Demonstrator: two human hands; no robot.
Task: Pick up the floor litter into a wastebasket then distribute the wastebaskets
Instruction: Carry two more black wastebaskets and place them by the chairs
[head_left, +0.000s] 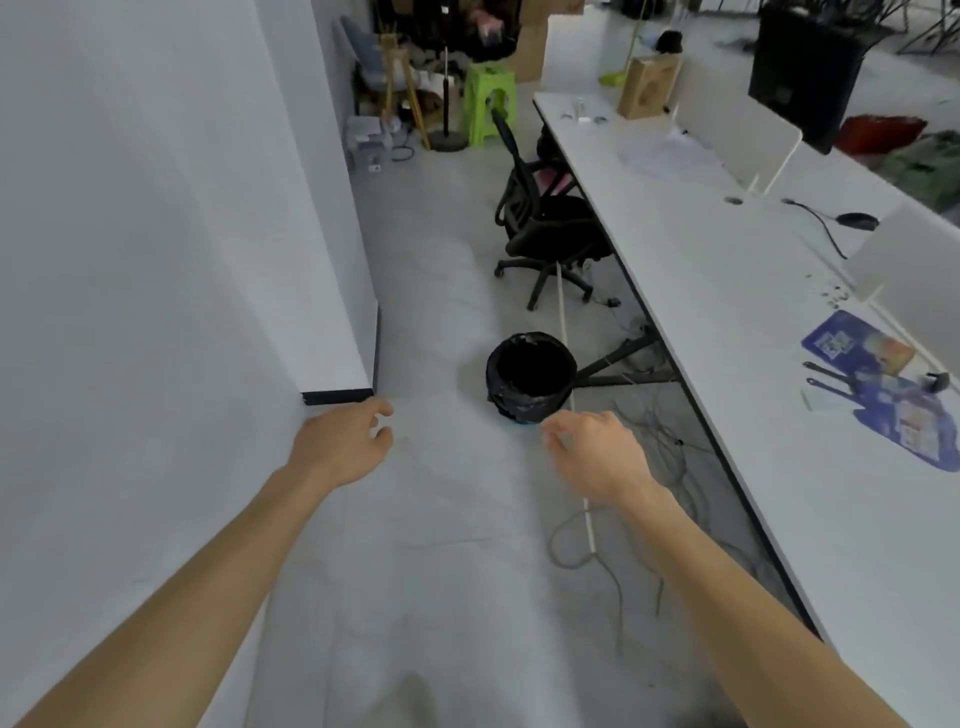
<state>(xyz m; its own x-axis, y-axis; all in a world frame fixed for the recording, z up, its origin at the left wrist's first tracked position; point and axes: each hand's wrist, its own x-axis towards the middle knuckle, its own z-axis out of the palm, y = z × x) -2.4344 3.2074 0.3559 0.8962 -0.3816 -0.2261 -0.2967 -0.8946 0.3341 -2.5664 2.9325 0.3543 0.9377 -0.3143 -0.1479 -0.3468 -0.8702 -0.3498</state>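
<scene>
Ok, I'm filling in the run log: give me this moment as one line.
left hand: open, empty | right hand: grips thin white rod | wastebasket: upright on floor, beside desk

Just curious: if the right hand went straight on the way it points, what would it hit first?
Most likely the black-lined wastebasket just beyond the right hand, which grips a thin white stick; depth is unclear.
</scene>
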